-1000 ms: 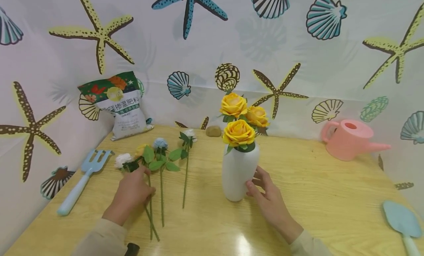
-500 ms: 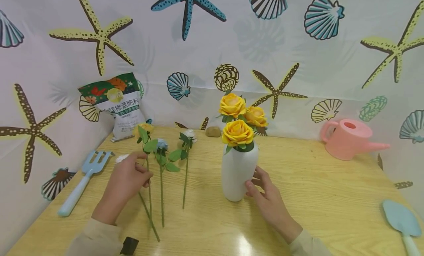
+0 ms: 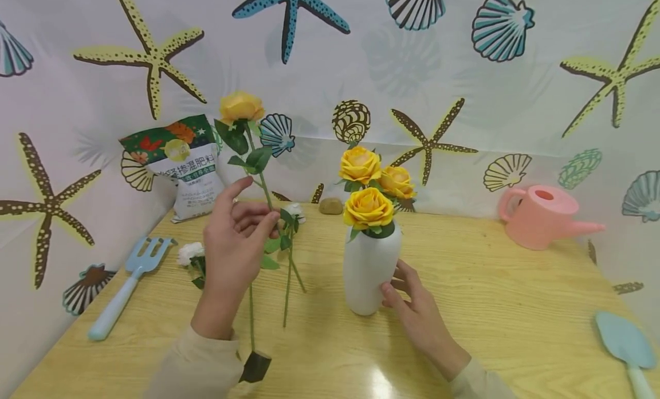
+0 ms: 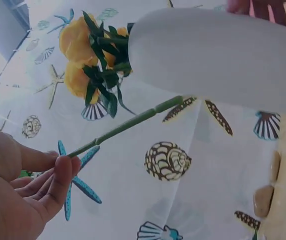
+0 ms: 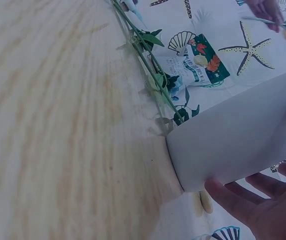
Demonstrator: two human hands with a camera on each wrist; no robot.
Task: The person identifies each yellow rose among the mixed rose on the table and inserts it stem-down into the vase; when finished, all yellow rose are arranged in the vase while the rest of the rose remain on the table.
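My left hand pinches the green stem of a yellow rose, raised left of the vase with its bloom up. In the left wrist view the stem runs from thumb and fingertips toward the vase, overlapping its edge. My right hand holds the white vase low on its right side; in the right wrist view, thumb and fingers lie around the vase. Three yellow roses stand in the vase's mouth. White roses lie on the table; my left hand hides the blue rose in the head view.
A blue hand fork lies at the left, beside a fertilizer bag. A brown stone sits behind. On the right are a pink watering can and a blue trowel. A patterned cloth hangs behind the wooden table.
My left hand has picked the yellow rose off the table, lifting it up and to the right. My right hand stays on the vase.
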